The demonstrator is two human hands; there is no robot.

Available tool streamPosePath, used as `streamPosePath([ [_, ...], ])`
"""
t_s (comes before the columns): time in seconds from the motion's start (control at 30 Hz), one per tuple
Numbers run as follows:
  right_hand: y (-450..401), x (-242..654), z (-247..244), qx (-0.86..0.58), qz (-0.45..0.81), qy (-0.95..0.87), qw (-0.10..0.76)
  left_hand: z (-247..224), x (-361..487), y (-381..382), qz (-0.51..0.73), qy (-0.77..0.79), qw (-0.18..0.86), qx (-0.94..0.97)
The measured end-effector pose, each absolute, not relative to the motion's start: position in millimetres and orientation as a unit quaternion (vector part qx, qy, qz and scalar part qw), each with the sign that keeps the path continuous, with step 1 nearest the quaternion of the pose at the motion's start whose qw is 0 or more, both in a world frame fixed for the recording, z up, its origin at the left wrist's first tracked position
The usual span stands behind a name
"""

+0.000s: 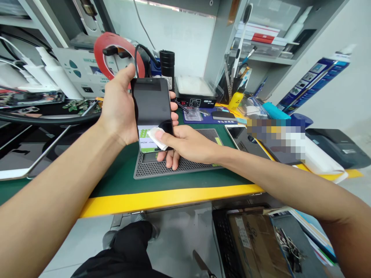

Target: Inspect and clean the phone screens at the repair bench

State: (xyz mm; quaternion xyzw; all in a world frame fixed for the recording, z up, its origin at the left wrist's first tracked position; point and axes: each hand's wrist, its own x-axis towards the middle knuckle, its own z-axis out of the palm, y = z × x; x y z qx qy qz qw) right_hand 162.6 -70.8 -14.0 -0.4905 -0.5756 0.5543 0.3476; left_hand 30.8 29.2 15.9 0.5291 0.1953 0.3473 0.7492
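Black-glass phone (149, 102), held up over the bench (174, 197), screen facing me, green-and-white patch with lettering at its lower end. My left grip (119, 108) is clasped round it: palm along the left edge, fingers showing past the right edge. My right grip (188, 143) pinches a crumpled white wipe (153, 138), thumb holding it against the lower screen, other fingers curled by the phone's bottom edge. Directly below, a grey honeycomb pad (188, 164) on the green bench top. Right of that, a light-framed device (246, 141) lying flat; pixelated block beyond, can't read it. Behind the phone: black cylinder (167, 63), black unit with a dial (199, 101), red ring (101, 50) to the left, yellow bottle (236, 99) to the right. Far left, a white-edged panel (14, 174) and white bottles (62, 77). Blue printed tube (314, 81) leans far right. Under the bench, lower right, a cardboard box (252, 243).
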Motion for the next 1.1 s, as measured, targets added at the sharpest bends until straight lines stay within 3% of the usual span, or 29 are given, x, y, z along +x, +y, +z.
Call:
streamPosePath([
  [0.37,-69.0,163.5,-21.9,-0.473,0.569,-0.553,0.384,15.0,31.5,28.7,0.346,0.176,0.763,0.517],
  [0.87,-74.3,163.8,-9.3,-0.495,0.52,-0.621,0.316,16.9,30.1,27.4,0.338,0.197,0.76,0.52],
  [1.1,-74.2,163.5,-12.4,-0.487,0.526,-0.614,0.332,14.1,31.2,26.3,0.366,0.191,0.739,0.532],
])
